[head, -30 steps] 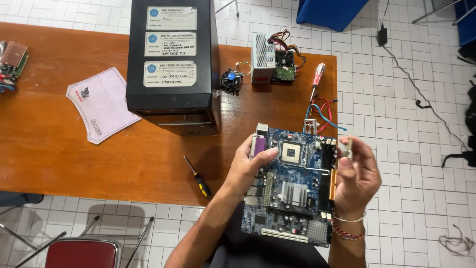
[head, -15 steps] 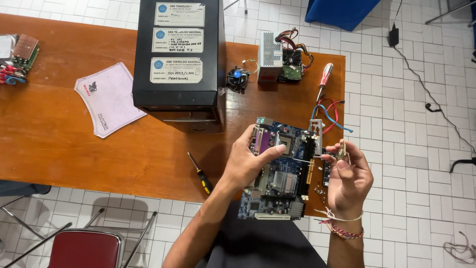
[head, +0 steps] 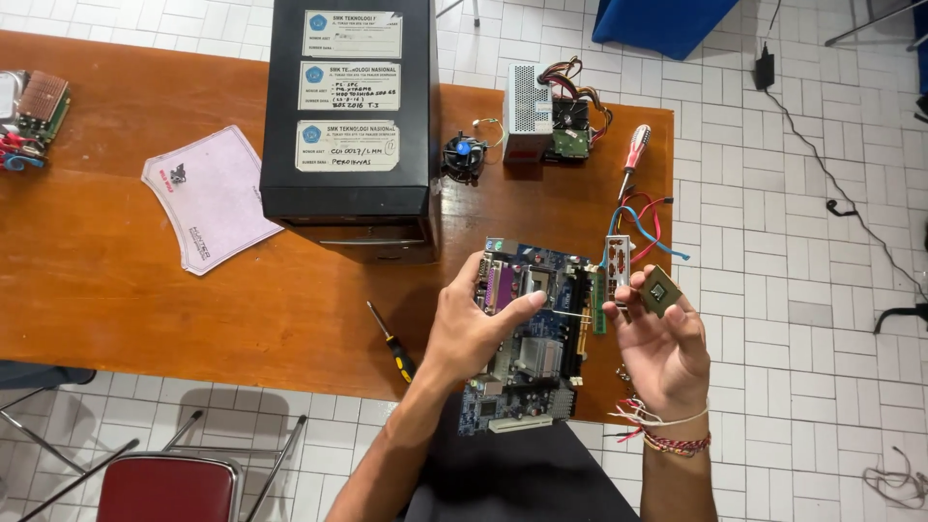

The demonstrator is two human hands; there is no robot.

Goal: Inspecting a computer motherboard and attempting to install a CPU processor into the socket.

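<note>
— What's under the hands?

— White floor tiles at six o'clock, a red chair (head: 159,488) at seven, then the orange-brown wooden table (head: 106,280), smooth and a little glossy, running off toward nine.

— And the hands themselves?

— The left hand (head: 474,329) clamps the blue motherboard (head: 536,333), thumb laid over its top face, fingers curled behind the left edge. The board is a flat rectangle, studded with slots and a ribbed metal heatsink, long axis running six to twelve, hanging over the table's near edge. The right hand (head: 662,353) pinches a small square processor chip (head: 660,290) at its fingertips, just beside the board at three o'clock, flat face tilted up; I think that's its pin side, though it's too small to be sure.

— Farther out?

— A yellow-handled screwdriver (head: 391,343) at nine, a black computer case (head: 353,126) at eleven, a grey power supply (head: 532,111) at twelve, and a red-handled screwdriver (head: 633,155) at one.
</note>
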